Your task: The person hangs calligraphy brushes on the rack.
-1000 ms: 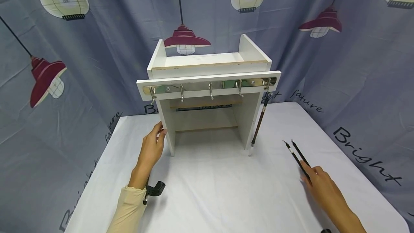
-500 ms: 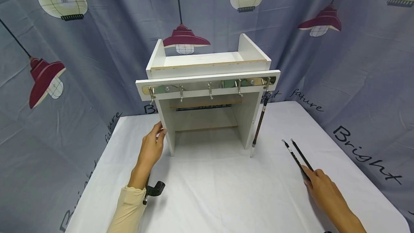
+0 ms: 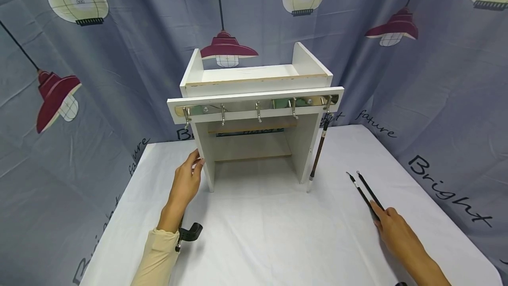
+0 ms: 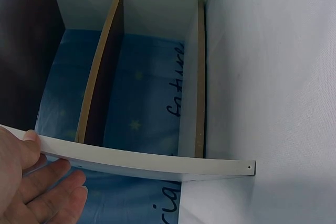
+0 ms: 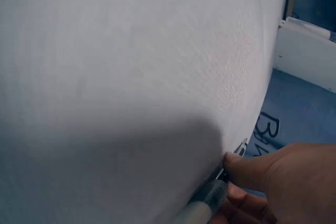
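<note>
A white wooden shelf unit [image 3: 259,86] stands on the table, with a metal hook rail [image 3: 240,107] across its front. My left hand [image 3: 186,183] holds the front edge of its left side panel, thumb [image 4: 30,139] on the edge and fingers along the outer face. From the rightmost hook hangs a brown calligraphy brush [image 3: 318,156], its pale tip pointing down. At the right, my right hand [image 3: 398,229] grips two black brushes [image 3: 362,194] whose looped ends point toward the shelf. Inside that hand, the right wrist view shows part of one brush [image 5: 214,195]; the rest is hidden.
The other hooks [image 3: 259,111] carry nothing. A white cloth covers the table [image 3: 278,242]. Behind and around it hangs a blue-grey curtain [image 3: 139,78] printed with lamps. A black wrist mount [image 3: 190,232] sticks out from the left wrist.
Both brushes have shifted very slightly in my right hand, which has moved a little to the right. The left hand and shelf unit stay where they were.
</note>
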Available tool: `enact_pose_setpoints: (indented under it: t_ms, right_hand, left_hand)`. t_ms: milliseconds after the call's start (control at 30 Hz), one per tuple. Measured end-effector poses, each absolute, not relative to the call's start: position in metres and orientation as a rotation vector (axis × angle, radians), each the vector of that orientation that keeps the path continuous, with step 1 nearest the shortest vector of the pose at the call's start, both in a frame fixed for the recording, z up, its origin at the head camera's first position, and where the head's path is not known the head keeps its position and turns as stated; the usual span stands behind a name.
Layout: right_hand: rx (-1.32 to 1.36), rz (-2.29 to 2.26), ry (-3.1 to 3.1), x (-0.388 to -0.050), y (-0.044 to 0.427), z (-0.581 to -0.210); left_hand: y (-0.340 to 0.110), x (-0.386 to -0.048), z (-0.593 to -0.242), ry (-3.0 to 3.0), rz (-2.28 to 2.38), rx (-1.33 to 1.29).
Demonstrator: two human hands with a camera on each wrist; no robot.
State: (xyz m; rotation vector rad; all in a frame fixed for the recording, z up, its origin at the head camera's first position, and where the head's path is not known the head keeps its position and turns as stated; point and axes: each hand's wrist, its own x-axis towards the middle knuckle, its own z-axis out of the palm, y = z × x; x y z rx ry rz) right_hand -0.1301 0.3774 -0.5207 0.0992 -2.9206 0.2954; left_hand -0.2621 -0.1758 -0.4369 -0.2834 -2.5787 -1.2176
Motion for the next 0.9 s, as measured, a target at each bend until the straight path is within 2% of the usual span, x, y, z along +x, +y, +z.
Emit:
enact_pose_setpoints:
  t_ms: [900]
  right_hand:
    - [0.151, 0.263, -2.955, -0.1390, 0.3764, -0.5198]
  left_hand:
    - [-0.1760, -0.2626, -0.4374, -2.570, -1.219, -0.291]
